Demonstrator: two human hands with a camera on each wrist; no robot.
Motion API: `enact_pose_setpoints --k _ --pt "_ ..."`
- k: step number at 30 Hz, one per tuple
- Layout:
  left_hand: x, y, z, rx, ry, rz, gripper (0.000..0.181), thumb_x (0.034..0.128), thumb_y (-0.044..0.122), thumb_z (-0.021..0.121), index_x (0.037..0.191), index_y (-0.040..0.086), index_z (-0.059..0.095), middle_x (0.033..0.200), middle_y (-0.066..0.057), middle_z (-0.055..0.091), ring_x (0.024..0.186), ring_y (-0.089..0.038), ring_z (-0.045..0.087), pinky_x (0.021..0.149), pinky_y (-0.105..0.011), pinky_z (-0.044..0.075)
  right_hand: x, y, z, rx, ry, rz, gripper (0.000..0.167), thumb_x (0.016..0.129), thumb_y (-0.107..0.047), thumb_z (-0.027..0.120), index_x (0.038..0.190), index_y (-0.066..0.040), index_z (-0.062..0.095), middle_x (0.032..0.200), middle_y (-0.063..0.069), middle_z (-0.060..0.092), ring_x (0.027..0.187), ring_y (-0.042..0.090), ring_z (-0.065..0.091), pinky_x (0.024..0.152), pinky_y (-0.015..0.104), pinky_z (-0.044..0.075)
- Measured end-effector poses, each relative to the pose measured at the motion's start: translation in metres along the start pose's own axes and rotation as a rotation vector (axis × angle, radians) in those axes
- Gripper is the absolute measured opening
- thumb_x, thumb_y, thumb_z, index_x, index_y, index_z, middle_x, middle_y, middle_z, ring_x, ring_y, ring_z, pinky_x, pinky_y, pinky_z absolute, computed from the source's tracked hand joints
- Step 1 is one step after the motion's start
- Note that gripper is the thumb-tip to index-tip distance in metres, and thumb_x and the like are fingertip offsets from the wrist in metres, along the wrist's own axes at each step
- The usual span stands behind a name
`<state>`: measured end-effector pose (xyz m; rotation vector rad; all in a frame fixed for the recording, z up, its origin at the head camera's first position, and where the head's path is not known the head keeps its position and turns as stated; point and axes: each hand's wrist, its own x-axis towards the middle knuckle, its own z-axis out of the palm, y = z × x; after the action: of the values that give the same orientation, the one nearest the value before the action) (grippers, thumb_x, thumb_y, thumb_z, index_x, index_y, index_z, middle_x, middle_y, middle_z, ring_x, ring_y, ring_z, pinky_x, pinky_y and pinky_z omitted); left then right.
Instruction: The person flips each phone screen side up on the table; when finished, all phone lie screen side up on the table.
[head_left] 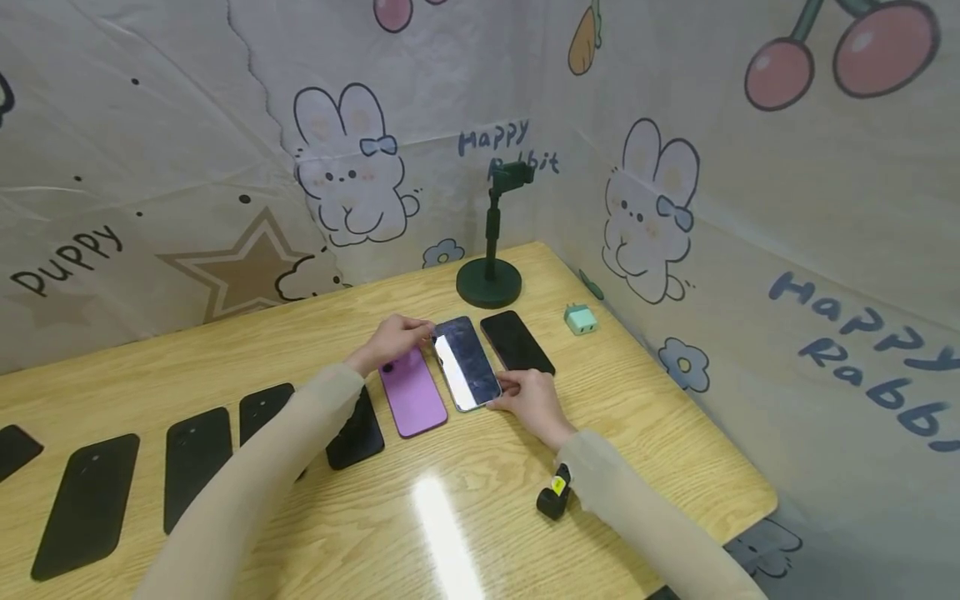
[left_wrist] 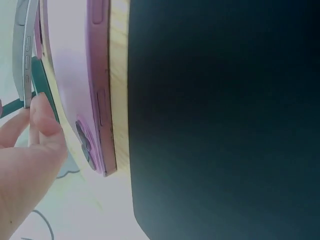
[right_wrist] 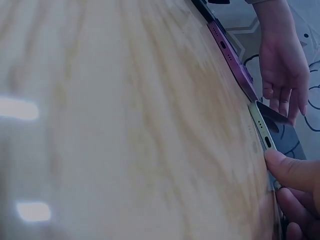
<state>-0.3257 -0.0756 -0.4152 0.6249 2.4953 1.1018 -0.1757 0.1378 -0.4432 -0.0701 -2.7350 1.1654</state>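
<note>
Fingers [head_left: 513, 377] clamped on glossy smartphone [head_left: 471, 358]: left hand [head_left: 393, 340] at 10 o'clock corner, right hand [head_left: 534, 400] at 4 o'clock. Purple smartphone [head_left: 414, 396] beside, 8 o'clock.

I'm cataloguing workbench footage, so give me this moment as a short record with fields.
In hand: glossy phone
Left hand: grip at its far left corner
Right hand: grip at its near right corner
Phone to its left: purple phone, camera side up
Phone to its right: black phone
Behind: dark green stand
Far right: mint charger plug
Surface: wood-grain table
</note>
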Motion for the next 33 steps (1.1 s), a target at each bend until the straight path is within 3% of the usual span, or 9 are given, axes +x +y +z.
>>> enact_pose_setpoints --k 7,12,16,21,33 --pt "0.0012 -0.0008 0.0015 0.069 0.016 0.046 0.043 0.1004 0.031 0.047 0.131 0.003 0.057 0.132 -0.018 0.058 0.108 -0.024 0.055 0.096 -0.040 0.045 0.0024 -0.0003 -0.0005 -0.030 -0.008 -0.012 0.041 0.070 -0.014 0.084 0.107 -0.001 0.072 0.089 0.008 0.073 0.074 0.014 0.067 0.070 0.030 0.056" --pt "0.0017 -0.0033 0.0024 0.100 0.011 0.061 0.041 0.0997 0.029 0.049 0.129 0.002 0.059 0.130 -0.018 0.059 0.099 -0.023 0.054 0.086 -0.034 0.045 0.0034 -0.0011 0.0002 -0.020 -0.014 0.006 0.040 0.071 -0.013 0.084 0.107 -0.001 0.072 0.092 0.009 0.073 0.076 0.014 0.068 0.072 0.030 0.057" --pt "0.0020 -0.0042 0.0035 0.129 -0.003 0.054 0.042 0.0993 0.030 0.050 0.129 0.002 0.059 0.129 -0.018 0.060 0.095 -0.022 0.055 0.080 -0.031 0.044 0.0035 -0.0003 0.0004 -0.012 -0.004 0.001 0.040 0.071 -0.011 0.084 0.106 0.000 0.071 0.092 0.010 0.073 0.077 0.016 0.068 0.071 0.029 0.057" --pt "0.0029 -0.0039 0.0050 0.146 -0.031 0.029 0.043 0.0993 0.031 0.050 0.129 0.002 0.059 0.129 -0.018 0.060 0.095 -0.023 0.055 0.081 -0.032 0.044 0.0027 -0.0005 0.0011 0.000 0.020 0.016 0.039 0.070 -0.009 0.084 0.105 0.002 0.071 0.091 0.011 0.072 0.076 0.017 0.068 0.071 0.030 0.057" --pt "0.0037 0.0055 0.0036 0.194 -0.106 -0.026 0.048 0.1006 0.034 0.045 0.135 0.002 0.053 0.130 -0.018 0.059 0.106 -0.028 0.056 0.096 -0.043 0.043 0.0007 -0.0018 0.0009 -0.013 0.038 0.017 0.038 0.071 -0.009 0.084 0.105 0.002 0.071 0.093 0.013 0.073 0.077 0.018 0.069 0.072 0.031 0.057"
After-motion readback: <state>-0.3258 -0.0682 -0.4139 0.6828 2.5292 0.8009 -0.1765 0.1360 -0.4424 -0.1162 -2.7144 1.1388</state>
